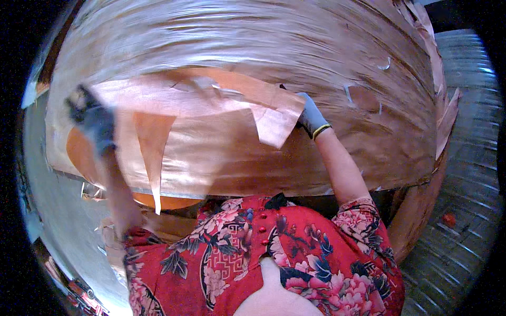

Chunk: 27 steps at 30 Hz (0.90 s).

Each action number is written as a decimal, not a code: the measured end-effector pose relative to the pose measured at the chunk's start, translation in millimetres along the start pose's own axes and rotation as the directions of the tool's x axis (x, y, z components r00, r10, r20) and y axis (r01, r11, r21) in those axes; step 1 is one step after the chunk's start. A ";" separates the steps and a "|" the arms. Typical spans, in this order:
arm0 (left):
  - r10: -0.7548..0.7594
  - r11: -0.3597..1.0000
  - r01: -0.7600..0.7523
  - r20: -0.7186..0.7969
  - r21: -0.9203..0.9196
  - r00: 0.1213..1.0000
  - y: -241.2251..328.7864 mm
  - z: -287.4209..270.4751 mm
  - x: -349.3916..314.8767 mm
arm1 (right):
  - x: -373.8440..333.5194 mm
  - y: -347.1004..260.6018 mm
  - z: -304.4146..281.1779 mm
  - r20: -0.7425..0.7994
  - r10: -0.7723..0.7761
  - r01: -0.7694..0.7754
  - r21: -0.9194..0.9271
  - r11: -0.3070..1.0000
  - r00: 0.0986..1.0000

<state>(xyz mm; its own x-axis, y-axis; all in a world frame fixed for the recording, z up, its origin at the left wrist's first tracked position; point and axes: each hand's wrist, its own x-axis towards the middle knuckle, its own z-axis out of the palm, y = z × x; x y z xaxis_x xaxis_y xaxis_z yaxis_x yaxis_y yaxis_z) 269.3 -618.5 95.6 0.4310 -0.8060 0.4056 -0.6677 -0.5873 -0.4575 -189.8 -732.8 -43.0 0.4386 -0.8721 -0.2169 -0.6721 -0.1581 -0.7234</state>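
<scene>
i'm holding a torn veneer sheet (211, 100) above the stack (316, 42): right hand (311, 117) gripping its edge, left hand (92, 118) blurred, grip unclear; sheet not laid yet.

We see a broad stack of veneer sheets (327, 47) filling the table, torn scraps (447, 118) hanging off its right edge, an orange round thing (79, 152) beneath its left side, and ribbed grey flooring (469, 174) to the right.

Both gloved hands grip a torn veneer sheet (211, 105) above the veneer stack (295, 42): left hand (95, 120) at its left edge, right hand (311, 117) at its right.
</scene>
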 end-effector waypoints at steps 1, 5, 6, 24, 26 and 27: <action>0.091 0.872 -0.144 -0.133 -0.467 0.987 59.9 -15.5 -25.2 | -4.1 28.0 -4.1 -0.089 -0.178 0.174 -0.049 0.984 0.980; 0.610 0.359 -0.650 -0.359 -0.670 0.707 169.6 -90.4 -89.6 | -3.0 21.9 1.3 0.089 0.017 -0.041 0.275 0.961 0.996; 0.657 0.343 -0.579 -0.251 -0.740 0.710 176.2 -98.4 -87.7 | -7.0 4.8 -4.2 0.086 0.067 -0.081 0.171 0.982 0.994; 0.667 0.247 -0.932 -0.652 -0.264 0.361 211.1 -52.7 -1.8 | -19.2 -48.0 -31.4 0.330 0.439 -0.547 0.577 0.607 0.835; 0.655 0.314 -0.898 -0.615 -0.308 0.439 205.8 -38.1 -5.2 | -18.3 -46.2 -31.9 0.342 0.417 -0.537 0.604 0.589 0.842; 0.634 0.387 -0.866 -0.591 -0.317 0.500 203.2 -31.1 -1.6 | -19.6 -47.3 -31.3 0.320 0.399 -0.509 0.611 0.606 0.859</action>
<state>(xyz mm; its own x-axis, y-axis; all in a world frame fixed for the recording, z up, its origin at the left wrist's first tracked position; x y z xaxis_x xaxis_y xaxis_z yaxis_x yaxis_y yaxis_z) 114.1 -734.3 26.6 -0.5660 -0.7315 0.3802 -0.8242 0.4936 -0.2775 -185.3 -722.7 16.0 0.2993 -0.6643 -0.6849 -0.2661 0.6313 -0.7285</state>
